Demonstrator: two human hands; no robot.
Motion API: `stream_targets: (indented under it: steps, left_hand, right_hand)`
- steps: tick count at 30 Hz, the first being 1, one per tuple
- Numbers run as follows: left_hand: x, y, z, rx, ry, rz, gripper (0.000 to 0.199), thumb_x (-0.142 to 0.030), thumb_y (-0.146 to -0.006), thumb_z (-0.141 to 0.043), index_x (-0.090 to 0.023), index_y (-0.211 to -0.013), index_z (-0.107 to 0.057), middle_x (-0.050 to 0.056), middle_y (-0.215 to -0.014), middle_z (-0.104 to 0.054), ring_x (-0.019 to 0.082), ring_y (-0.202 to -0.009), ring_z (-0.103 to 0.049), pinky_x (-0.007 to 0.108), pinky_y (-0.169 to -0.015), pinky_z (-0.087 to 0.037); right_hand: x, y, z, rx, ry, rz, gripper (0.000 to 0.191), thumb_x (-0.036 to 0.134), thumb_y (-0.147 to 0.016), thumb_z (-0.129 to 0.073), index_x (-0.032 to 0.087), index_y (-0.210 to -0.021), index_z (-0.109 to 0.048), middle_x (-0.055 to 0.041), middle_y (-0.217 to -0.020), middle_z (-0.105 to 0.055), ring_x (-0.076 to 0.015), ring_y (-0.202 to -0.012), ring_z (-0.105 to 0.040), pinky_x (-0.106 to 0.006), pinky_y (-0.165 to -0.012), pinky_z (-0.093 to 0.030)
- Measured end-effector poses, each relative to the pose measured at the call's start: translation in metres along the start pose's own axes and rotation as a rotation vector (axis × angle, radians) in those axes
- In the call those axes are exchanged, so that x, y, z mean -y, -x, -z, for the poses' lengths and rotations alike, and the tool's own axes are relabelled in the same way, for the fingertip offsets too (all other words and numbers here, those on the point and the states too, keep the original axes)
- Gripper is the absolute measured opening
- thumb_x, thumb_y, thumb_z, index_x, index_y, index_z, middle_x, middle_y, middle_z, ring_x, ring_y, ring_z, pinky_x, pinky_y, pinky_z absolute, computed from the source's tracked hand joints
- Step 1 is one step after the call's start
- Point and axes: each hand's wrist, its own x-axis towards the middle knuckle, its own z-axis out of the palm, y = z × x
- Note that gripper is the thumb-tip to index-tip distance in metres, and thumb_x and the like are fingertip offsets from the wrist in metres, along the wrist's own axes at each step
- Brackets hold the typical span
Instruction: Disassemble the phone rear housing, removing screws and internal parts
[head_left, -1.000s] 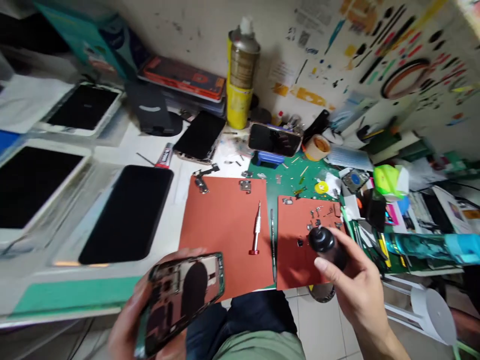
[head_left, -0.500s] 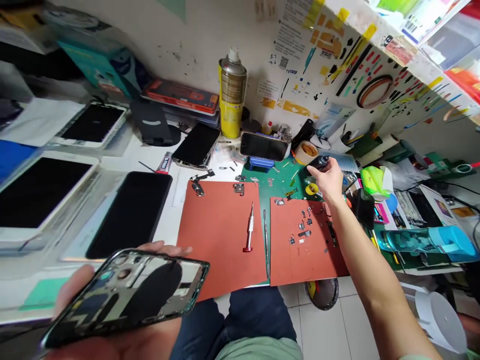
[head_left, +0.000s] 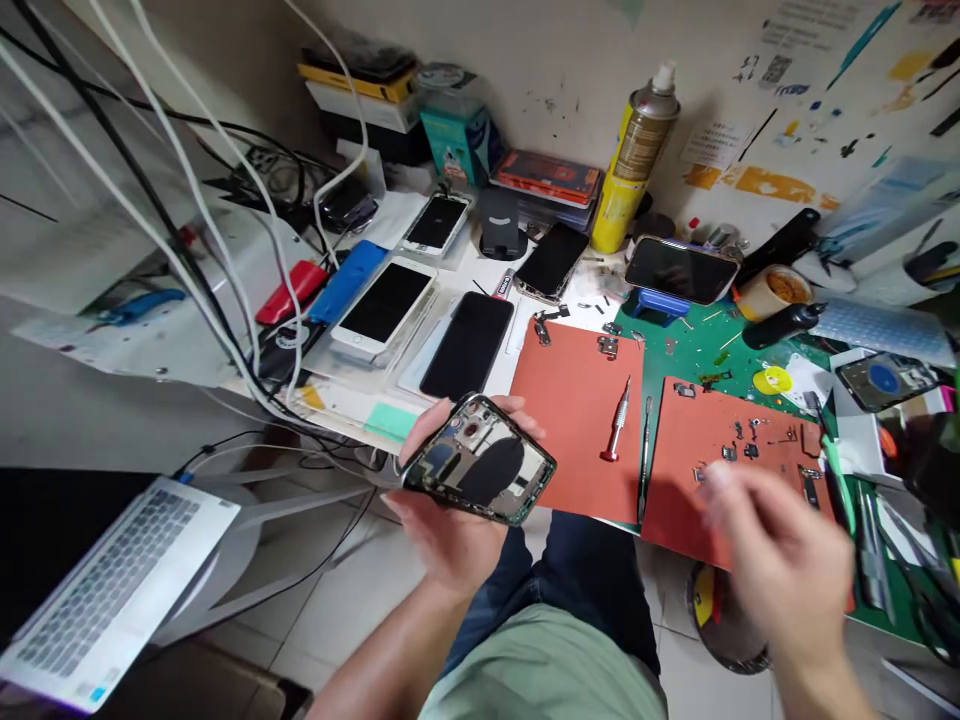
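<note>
An opened phone housing lies tilted in my left hand, its inner side facing up and my fingers around its edges. My right hand, blurred by motion, is over the right-hand red mat, with its fingers curled; whether it holds something is not clear. Small metal parts are scattered on that mat. On the left-hand red mat lies a screwdriver with a red end. A metal spudger rests between the mats. A black bottle lies on the green mat.
Several phones, including a black one, lie at the left of the table. A yellow spray can stands by the wall. White cables hang at the left above a laptop. Tools are at the right edge.
The view has turned left. My right hand has let go of the black bottle and moved back from it, nearer to my body. My left hand still holds the phone housing.
</note>
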Motion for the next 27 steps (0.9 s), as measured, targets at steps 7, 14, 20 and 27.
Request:
stream_targets:
  steps: [7, 14, 20, 27]
  left_hand:
    - [-0.013, 0.031, -0.006, 0.092, -0.095, -0.196, 0.055, -0.081, -0.098, -0.048, -0.044, -0.125, -0.078, 0.011, -0.113, -0.081, 0.031, -0.088, -0.078, 0.049, -0.070, -0.067]
    - [-0.025, 0.054, 0.001, 0.201, -0.144, -0.239, 0.055, -0.081, -0.098, -0.049, -0.045, -0.128, -0.079, 0.011, -0.119, -0.080, 0.034, -0.094, -0.080, 0.052, -0.071, -0.069]
    - [-0.036, 0.064, 0.004, 0.178, -0.182, -0.031, 0.040, -0.064, -0.100, -0.060, -0.036, -0.120, -0.082, 0.012, -0.113, -0.080, 0.032, -0.096, -0.078, 0.042, -0.068, -0.069]
    - [-0.028, 0.063, -0.010, 0.078, -0.227, -0.320, 0.043, -0.080, -0.091, -0.062, -0.049, -0.114, -0.082, 0.006, -0.100, -0.084, 0.030, -0.078, -0.077, 0.040, -0.054, -0.064]
  right_hand:
    - [0.055, 0.134, -0.066, 0.703, -0.732, -0.473, 0.041, 0.058, -0.103, -0.066, 0.021, -0.109, -0.081, -0.0047, -0.085, -0.072, -0.0119, -0.057, -0.060, -0.025, -0.051, -0.043]
    - [0.067, 0.141, -0.078, 0.735, -0.878, -0.486, 0.043, 0.056, -0.105, -0.065, 0.017, -0.102, -0.081, -0.0025, -0.081, -0.066, -0.0096, -0.059, -0.051, -0.026, -0.055, -0.037]
    - [0.069, 0.145, -0.075, 0.737, -0.868, -0.460, 0.041, 0.055, -0.107, -0.064, 0.017, -0.101, -0.080, 0.0005, -0.073, -0.061, -0.0108, -0.059, -0.048, -0.027, -0.057, -0.035]
    - [0.070, 0.142, -0.074, 0.730, -0.848, -0.435, 0.038, 0.052, -0.108, -0.063, 0.019, -0.099, -0.080, 0.0008, -0.073, -0.059, -0.0121, -0.063, -0.052, -0.027, -0.059, -0.038]
